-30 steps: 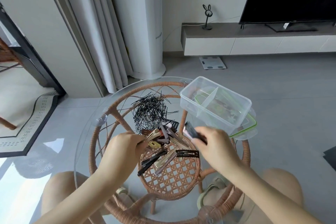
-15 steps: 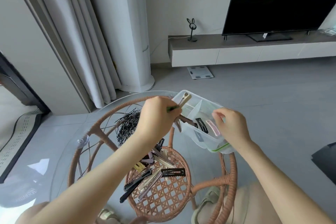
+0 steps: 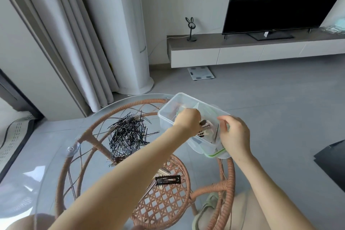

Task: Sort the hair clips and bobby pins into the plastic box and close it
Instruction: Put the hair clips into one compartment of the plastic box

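The clear plastic box stands on the far right of the round glass table, resting on its green-edged lid. My left hand reaches down into the box with fingers curled on several hair clips, brown and beige, that stick out beside it. Over the box's near right corner my right hand hovers with fingers loosely apart and nothing visible in them. A heap of black bobby pins lies left of the box. A black snap clip and a few others lie near me, partly hidden by my left forearm.
The glass top rests on a rattan frame with a woven lower shelf. My knees are under the near edge. Beyond are grey floor, a white scale, curtains, a column and a TV on a low cabinet.
Both hands left the clip pile and went to the box. My left hand carried clips over the rim and down into it. My right hand dropped its clips in and drew back to the near corner.
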Action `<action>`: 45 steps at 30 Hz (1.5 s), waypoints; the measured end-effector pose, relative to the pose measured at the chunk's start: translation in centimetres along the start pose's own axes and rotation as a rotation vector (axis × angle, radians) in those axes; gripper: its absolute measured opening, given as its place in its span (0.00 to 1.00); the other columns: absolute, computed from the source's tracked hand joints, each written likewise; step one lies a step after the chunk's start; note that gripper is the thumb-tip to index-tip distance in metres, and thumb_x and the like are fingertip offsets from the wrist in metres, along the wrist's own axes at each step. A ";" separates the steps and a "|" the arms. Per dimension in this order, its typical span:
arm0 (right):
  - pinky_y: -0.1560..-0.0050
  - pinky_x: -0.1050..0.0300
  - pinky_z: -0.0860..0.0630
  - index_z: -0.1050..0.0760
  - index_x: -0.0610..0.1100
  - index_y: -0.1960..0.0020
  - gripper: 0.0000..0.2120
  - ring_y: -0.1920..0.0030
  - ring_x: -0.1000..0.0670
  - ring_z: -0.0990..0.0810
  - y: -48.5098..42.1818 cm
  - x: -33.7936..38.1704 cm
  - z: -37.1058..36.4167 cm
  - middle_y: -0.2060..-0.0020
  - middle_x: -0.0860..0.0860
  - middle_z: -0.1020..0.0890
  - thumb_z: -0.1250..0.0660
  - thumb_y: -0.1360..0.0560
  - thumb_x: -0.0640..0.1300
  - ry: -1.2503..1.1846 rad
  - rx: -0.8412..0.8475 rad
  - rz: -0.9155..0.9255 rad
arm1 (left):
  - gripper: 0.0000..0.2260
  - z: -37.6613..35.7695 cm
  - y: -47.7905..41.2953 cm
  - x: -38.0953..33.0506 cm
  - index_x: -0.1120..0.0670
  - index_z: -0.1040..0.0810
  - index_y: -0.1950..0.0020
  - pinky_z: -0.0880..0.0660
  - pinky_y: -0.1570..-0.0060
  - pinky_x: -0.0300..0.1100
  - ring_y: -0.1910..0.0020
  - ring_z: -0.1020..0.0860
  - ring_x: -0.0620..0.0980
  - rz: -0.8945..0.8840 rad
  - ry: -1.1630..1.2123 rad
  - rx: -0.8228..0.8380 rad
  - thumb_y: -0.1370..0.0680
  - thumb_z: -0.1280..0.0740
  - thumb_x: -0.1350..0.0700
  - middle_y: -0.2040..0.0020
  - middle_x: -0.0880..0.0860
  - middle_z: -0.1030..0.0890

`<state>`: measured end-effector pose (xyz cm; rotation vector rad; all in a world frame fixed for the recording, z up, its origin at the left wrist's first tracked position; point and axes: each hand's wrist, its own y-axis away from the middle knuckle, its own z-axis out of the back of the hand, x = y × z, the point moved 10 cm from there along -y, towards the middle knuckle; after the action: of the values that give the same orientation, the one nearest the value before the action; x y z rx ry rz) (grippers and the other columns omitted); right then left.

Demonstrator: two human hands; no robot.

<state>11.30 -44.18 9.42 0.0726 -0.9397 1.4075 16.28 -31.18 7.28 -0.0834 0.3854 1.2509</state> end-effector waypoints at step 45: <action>0.63 0.58 0.26 0.22 0.44 0.54 0.04 0.65 0.51 0.20 1.1 3.9 -0.8 0.66 0.52 0.19 0.32 0.28 0.38 -0.240 0.171 -0.130 | 0.14 2.3 22.3 14.7 0.47 0.19 0.46 0.25 0.72 0.28 0.73 0.21 0.39 0.282 0.532 -0.297 0.30 0.27 0.59 0.71 0.43 0.18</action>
<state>10.31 -40.45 10.70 0.4324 -0.9899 1.3750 -0.18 -10.05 7.84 -0.6430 0.6841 1.5544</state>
